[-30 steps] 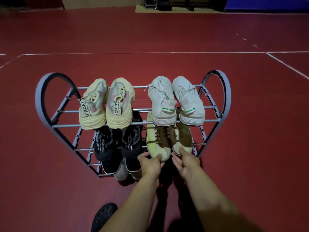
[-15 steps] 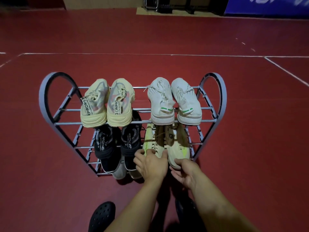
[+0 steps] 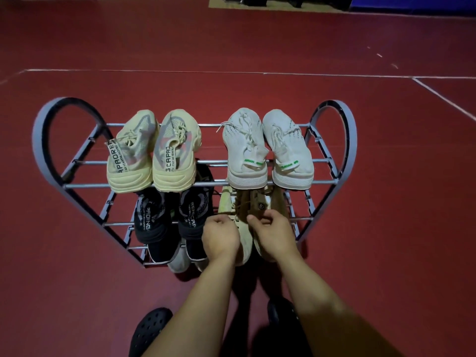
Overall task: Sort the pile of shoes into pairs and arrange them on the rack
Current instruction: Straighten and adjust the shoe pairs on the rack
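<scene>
A grey metal rack (image 3: pixel 43 150) with heart-shaped ends stands on the red floor. Its top tier carries a cream-yellow pair (image 3: pixel 154 155) on the left and a white pair (image 3: pixel 268 150) on the right. The middle tier holds a black pair (image 3: pixel 175 222) on the left and a cream-and-olive pair (image 3: pixel 247 240) on the right. My left hand (image 3: pixel 220 235) grips the heel of the left cream-and-olive shoe. My right hand (image 3: pixel 273 233) grips the right one, fingers curled over its collar. A grey pair (image 3: pixel 180 261) pokes out from the tier below the black shoes.
My two black perforated clogs (image 3: pixel 152 328) stand on the floor just in front of the rack. White court lines (image 3: pixel 438 91) cross the red floor behind and to the right. Dark furniture and a blue panel (image 3: pixel 412 3) line the far edge.
Both hands moved forward from the toe ends onto the heels of the cream-and-olive pair. The shoes slid deeper under the top tier, and the camera came closer to the rack.
</scene>
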A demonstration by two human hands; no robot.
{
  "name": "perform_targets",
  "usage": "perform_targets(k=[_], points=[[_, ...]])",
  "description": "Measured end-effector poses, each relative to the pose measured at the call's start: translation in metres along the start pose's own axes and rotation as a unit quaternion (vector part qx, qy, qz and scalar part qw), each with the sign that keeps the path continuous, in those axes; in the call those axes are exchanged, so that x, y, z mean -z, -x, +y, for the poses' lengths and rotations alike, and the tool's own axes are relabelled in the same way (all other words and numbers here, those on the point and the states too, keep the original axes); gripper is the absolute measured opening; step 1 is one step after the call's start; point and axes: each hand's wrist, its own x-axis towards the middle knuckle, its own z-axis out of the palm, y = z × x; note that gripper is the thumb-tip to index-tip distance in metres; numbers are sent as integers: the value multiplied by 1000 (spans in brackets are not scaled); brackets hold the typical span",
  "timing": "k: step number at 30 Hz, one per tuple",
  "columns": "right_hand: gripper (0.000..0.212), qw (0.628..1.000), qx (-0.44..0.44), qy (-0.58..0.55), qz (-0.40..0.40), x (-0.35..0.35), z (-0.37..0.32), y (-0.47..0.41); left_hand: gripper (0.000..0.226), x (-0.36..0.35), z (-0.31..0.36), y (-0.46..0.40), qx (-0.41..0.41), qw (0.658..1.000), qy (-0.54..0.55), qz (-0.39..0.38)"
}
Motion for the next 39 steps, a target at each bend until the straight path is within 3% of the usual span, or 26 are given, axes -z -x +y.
perform_targets(k=[2,5,7,12,16,20,26,34,39], points=[[44,998,-5,63,5,-8,1,-1,25,4,0,-5,37,999,35,-5],[87,985,-25,170,32,-21,-1,-1,26,7,-4,-9,64,996,58,-34],[105,972,-31,228,41,-31,-4,2,25,8,-6,-13,66,993,80,-59],[114,959,-27,276,50,-36,2,1,23,14,-7,-16,69,990,95,-79],[104,942,-11,326,84,-32,4,5,28,14,-7,-17,70,989,106,-78],[94,931,8,345,118,-37,6,12,12,16,-5,-18,88,982,132,-100],[52,944,49,291,149,-30,17,13,18,19,-9,-23,106,974,159,-124],[17,982,30,144,121,-19,22,17,22,26,-10,-23,38,976,131,-168],[8,995,75,60,34,15,18,3,13,33,-3,-23,-49,976,80,-195]])
